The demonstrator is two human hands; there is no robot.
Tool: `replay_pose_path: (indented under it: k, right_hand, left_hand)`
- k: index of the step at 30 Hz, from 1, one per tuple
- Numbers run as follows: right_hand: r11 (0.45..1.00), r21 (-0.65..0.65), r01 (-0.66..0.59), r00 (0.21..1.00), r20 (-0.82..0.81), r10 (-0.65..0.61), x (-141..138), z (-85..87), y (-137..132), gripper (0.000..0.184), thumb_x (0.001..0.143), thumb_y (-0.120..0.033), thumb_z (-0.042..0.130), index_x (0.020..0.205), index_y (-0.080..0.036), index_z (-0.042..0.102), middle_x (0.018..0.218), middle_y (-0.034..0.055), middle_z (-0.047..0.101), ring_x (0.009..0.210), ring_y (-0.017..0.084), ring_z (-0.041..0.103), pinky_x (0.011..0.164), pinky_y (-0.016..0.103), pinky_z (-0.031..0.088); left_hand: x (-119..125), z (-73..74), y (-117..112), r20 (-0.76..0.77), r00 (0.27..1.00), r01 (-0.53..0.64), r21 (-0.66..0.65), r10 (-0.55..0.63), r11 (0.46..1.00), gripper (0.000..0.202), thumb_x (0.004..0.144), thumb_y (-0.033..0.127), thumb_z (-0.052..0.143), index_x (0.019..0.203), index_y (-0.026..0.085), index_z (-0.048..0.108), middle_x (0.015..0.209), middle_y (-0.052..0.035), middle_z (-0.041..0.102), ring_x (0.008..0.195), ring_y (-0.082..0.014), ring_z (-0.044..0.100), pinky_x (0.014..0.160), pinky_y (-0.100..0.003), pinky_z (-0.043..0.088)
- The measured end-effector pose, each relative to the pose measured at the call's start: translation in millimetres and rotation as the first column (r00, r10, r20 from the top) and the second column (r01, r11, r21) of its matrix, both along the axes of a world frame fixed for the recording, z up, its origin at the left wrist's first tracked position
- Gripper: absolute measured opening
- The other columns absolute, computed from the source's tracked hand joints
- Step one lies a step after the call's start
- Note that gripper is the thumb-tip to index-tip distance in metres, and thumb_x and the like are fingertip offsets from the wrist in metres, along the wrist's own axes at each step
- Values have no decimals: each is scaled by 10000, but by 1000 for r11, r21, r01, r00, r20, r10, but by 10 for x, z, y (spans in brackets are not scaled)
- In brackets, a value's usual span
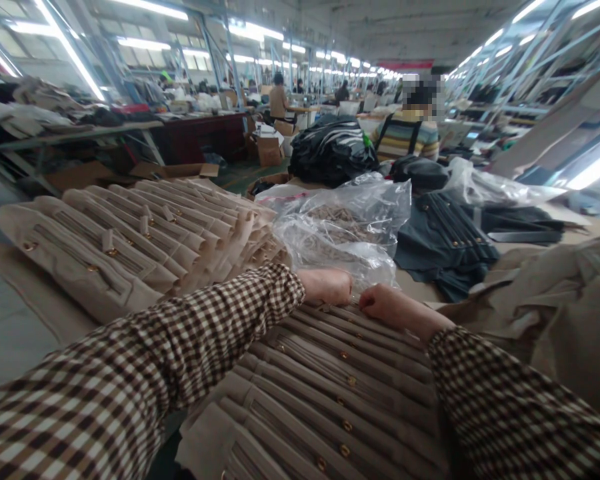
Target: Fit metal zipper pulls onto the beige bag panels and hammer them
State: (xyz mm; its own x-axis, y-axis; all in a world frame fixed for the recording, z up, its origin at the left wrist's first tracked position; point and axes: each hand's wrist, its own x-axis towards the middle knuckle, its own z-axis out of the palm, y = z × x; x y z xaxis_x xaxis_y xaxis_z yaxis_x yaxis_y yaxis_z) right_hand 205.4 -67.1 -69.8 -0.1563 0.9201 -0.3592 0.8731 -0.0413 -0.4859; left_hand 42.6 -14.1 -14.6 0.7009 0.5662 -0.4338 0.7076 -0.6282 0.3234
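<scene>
My left hand [329,287] and my right hand [383,303] are close together at the far end of an overlapping row of beige zippered pieces [330,380]. Fingers on both hands are curled closed, with the backs of the hands toward me. Whatever they pinch is hidden or too small to make out. Gold-coloured metal fittings run down the middle of the row. Just beyond my hands lies a clear plastic bag [350,230] with many small beige strips [333,223] inside.
Another fan of beige zippered pieces [145,233] spreads at left. Dark pieces [443,233] lie right of the bag, with beige fabric [570,300] nearer. A dark heap [333,150] and a person in a striped top [407,137] are beyond. Cardboard boxes [270,148] stand behind.
</scene>
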Motion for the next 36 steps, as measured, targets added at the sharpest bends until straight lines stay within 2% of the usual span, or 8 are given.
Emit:
replay_pose_path:
  k: [7,11,17,22,28,31,36]
  right_hand:
    - [991,108,73,996,47,-79,26,-20,-31,259,752,-140,578,938,-174,756,830,53,732,714,156,618,628,242,422]
    - [986,158,49,998,25,-54,26,-62,23,371,722,-119,616,1071,-175,727,993,73,730,824,175,626,694,249,432]
    - [994,105,11,997,-73,-3,40,-150,115,332,720,-106,591,1011,-174,735,791,23,713,669,128,586,616,228,414]
    - [998,53,43,984,-176,-33,77,-200,145,341,740,-142,581,1065,-173,681,771,5,702,615,104,567,552,198,403]
    - [999,-12,46,959,-279,-47,97,-127,126,211,748,-165,551,931,-164,656,804,13,707,669,112,608,606,200,466]
    - [999,-7,49,957,-285,-49,102,-138,135,171,750,-201,571,897,-162,650,811,18,707,690,118,614,636,207,480]
    - [998,41,50,977,-209,-41,83,-217,186,292,683,-155,593,954,-162,702,781,17,708,657,130,595,576,216,431]
  left_hand:
    - [42,-49,30,26,1000,-12,5,12,1000,114,723,128,606,705,121,718,629,-44,650,598,-145,536,622,-268,403]
    - [22,-64,101,30,999,-20,0,20,1000,87,692,122,623,682,121,709,619,-47,641,602,-155,545,630,-273,415]
    - [-12,-92,184,7,1000,-21,12,21,1000,94,684,146,608,667,126,698,611,-45,635,616,-162,565,623,-265,428]
    - [-8,-163,215,36,999,-17,22,16,1000,94,663,138,596,658,135,690,634,-38,649,642,-158,576,627,-246,430]
    - [-26,-187,221,81,997,-10,35,7,999,95,661,124,597,583,133,649,559,-33,588,613,-151,539,577,-244,391]
    - [-29,-190,223,80,997,-14,34,11,999,90,654,124,591,587,132,650,546,-22,569,597,-144,523,560,-243,378]
    - [-25,-197,221,67,997,-32,16,31,999,83,662,133,595,635,131,673,550,-18,578,595,-141,528,559,-235,384]
